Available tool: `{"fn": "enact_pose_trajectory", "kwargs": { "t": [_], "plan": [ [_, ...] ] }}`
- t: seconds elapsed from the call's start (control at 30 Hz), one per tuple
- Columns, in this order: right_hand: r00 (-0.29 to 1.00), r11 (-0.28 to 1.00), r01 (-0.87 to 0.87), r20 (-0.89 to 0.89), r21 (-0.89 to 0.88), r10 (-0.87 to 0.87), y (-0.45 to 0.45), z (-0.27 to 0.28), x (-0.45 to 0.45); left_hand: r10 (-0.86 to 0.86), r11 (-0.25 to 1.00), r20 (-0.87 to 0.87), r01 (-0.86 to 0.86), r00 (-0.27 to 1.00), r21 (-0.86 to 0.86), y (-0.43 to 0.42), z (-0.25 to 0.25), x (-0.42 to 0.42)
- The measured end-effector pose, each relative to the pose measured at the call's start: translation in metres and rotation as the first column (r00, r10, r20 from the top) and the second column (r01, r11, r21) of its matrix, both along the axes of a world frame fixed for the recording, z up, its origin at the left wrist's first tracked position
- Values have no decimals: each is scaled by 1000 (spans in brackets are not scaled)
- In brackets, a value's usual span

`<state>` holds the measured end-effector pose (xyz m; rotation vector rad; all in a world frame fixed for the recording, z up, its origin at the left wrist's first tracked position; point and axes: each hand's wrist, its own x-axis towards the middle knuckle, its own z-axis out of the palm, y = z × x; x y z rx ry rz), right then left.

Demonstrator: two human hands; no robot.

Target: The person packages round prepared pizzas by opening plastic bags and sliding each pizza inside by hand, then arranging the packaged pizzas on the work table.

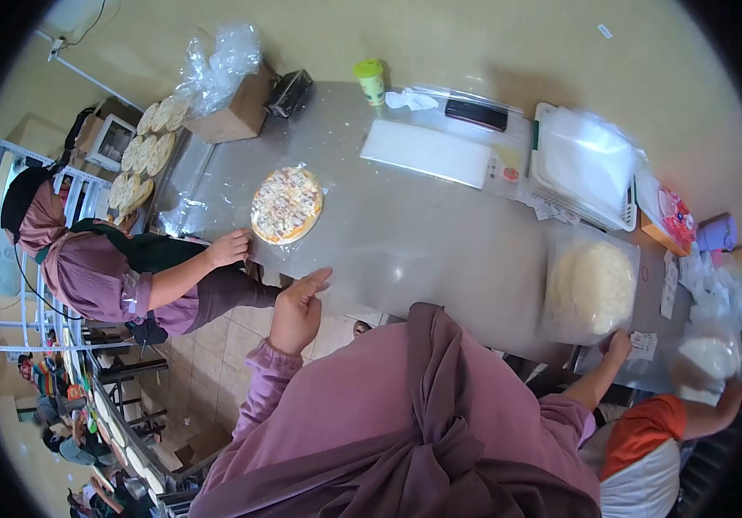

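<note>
My left hand (300, 300) is held at the table's near edge with its fingers stretched out and nothing in them. Just beyond it, a topped pizza (287, 205) lies on clear plastic film. My right hand (618, 346) is closed at the lower edge of a clear plastic bag (552, 324), its fingertips partly hidden. Inside that bag is a stack of round, pale flatbreads (593, 285), which look like pizza bases. Another person's hand (231, 248) rests on the table edge beside the pizza, to the left of mine.
On the steel table (440, 242) lie a white board (427, 153), a dark phone (476, 115) and a white basket (584, 220). A green cup (371, 82) and a cardboard box (233, 116) stand at the back. Topped pizzas (148, 154) sit left. An orange-sleeved person (647, 432) is close on my right.
</note>
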<state>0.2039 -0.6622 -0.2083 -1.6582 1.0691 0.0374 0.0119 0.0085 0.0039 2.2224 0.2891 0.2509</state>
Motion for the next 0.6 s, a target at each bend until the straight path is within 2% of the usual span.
{"fn": "enact_pose_trajectory", "kwargs": {
  "t": [0.03, 0.07, 0.1, 0.13, 0.2, 0.23, 0.27, 0.33, 0.37, 0.4, 0.43, 0.47, 0.5, 0.53, 0.6],
  "plan": [
    [900, 815, -412, -323, -406, 294, -35, -24, 5, 18, 1000, -4, -18, 1000, -14, 4, -1, -4],
    [643, 341, -765, -684, -547, 345, -48, -34, 7, 35, 999, -8, -36, 999, -27, 9, -1, -8],
    [640, 339, -767, -685, -545, 347, 50, 47, -7, 38, 999, -10, -38, 999, -27, 15, 0, -12],
    [957, 511, -265, -289, -817, 34, 136, 142, -16, 44, 999, -37, -45, 998, -20, 20, 0, -16],
    [992, 285, -70, -35, -956, 124, 160, 152, -2, 46, 999, -60, -47, 997, -12, 31, 3, -27],
    [930, 323, -53, 71, -945, 362, 187, 168, 3, 56, 998, -81, -58, 995, -13, 34, 7, -32],
    [802, 359, -44, 181, -932, 569, 217, 184, 11, 64, 998, -99, -66, 993, -15, 38, 9, -38],
    [760, 734, -124, 412, -667, 503, 266, 141, 39, 70, 994, -93, -78, 993, -83, 56, -9, -57],
    [593, 786, -284, 544, -548, 594, 293, 110, 53, 83, 984, -101, -97, 991, -149, 64, -17, -67],
    [683, 829, -518, 480, -212, 550, 352, 118, 48, 97, 969, -120, -121, 988, -216, 68, -16, -74],
    [705, 765, -621, 547, 169, 452, 411, 136, 31, 96, 967, -107, -118, 990, -224, 77, -19, -84],
    [701, 660, -687, 519, 305, 489, 463, 136, 16, 74, 961, -132, -106, 989, -256, 87, -23, -94],
    [740, 514, -672, 449, 533, 501, 506, 118, 8, 52, 952, -156, -96, 986, -289, 96, -27, -103],
    [764, 390, -614, 393, 686, 511, 545, 91, 1, 65, 944, -174, -117, 983, -308, 102, -24, -110],
    [779, 386, -527, 249, 757, 576, 619, 73, -19, 98, 930, -181, -155, 979, -334, 117, -20, -123]
  ]
}}
